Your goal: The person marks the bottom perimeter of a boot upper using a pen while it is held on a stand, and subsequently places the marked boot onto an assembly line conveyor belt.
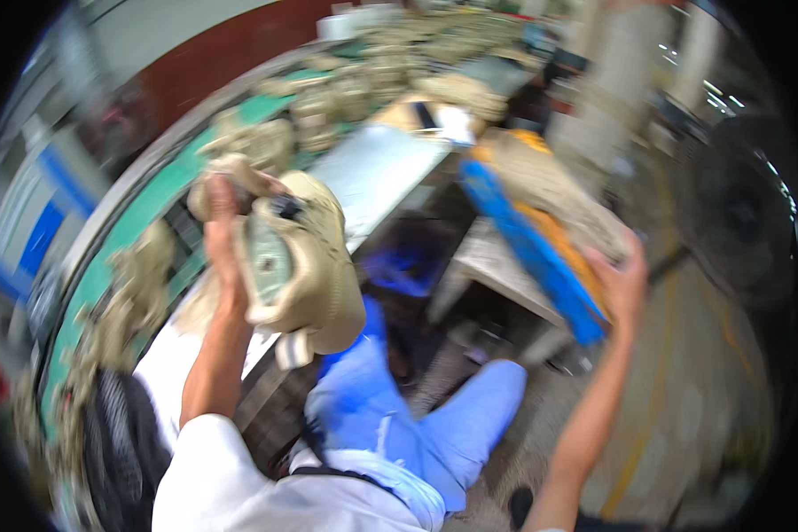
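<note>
At the left, my left hand [225, 213] is closed on a beige shoe upper [332, 257], held up over the edge of the worktable. Pale green lining shows in its opening, and a light strap hangs from its lower end. Another rounded beige part sits by my fingers, blurred. To the right, my right hand [622, 282] has its fingers curled on the near end of a long beige piece [554, 186], whose exact kind I cannot make out. Under that piece lie an orange layer [554, 238] and a blue slab-like side [532, 257], slanting over a low stool [496, 266].
A curved green conveyor [115, 257] carries many beige shoe parts along the left and far side. A pale metal tabletop [377, 173] lies inside it, with a dark phone-like object [426, 115] beyond. A large fan [745, 204] stands at the right, near a pillar [607, 84].
</note>
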Available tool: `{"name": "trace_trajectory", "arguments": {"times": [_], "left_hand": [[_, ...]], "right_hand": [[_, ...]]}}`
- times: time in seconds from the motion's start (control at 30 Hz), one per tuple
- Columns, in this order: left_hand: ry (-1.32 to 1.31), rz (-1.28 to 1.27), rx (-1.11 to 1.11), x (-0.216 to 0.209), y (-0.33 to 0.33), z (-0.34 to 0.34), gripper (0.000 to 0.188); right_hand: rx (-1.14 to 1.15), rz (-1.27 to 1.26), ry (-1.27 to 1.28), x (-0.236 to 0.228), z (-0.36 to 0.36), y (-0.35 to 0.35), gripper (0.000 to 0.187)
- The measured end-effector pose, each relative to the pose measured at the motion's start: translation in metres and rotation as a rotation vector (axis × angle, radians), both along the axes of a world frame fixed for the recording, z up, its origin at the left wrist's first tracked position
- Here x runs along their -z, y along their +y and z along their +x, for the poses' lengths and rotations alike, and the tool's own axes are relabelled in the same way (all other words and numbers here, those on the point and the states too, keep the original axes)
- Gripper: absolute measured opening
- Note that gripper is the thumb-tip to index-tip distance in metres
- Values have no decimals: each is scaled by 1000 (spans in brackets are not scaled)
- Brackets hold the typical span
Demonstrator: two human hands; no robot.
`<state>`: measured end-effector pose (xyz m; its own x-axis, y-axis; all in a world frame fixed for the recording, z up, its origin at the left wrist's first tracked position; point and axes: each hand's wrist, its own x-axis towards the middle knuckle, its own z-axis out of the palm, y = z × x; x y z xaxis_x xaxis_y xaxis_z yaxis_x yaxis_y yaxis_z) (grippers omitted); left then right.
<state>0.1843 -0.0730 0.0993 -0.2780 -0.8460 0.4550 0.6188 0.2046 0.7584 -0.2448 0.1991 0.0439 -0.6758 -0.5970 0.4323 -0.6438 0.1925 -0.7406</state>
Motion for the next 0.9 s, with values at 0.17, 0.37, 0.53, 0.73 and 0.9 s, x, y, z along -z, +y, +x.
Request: {"name": "trace_trajectory", "arguments": {"times": [0.17,0.37,0.53,0.73,0.9], "left_hand": [[-747,144,-212,52,-13,206,54],[-1508,-12,-764,49,110,233,83],[-1625,-126,-1112,71,51,220,80],[-1803,142,-1082,71,-158,197,76],[-1631,31,-1218,121,-203,195,84]], "right_hand": [[126,53,153,-1,7,28,55],[79,29,98,21,-37,32,71],[94,66,69,11,-19,23,73],[84,48,132,22,-34,21,73],[117,0,125,30,-50,32,69]]}}
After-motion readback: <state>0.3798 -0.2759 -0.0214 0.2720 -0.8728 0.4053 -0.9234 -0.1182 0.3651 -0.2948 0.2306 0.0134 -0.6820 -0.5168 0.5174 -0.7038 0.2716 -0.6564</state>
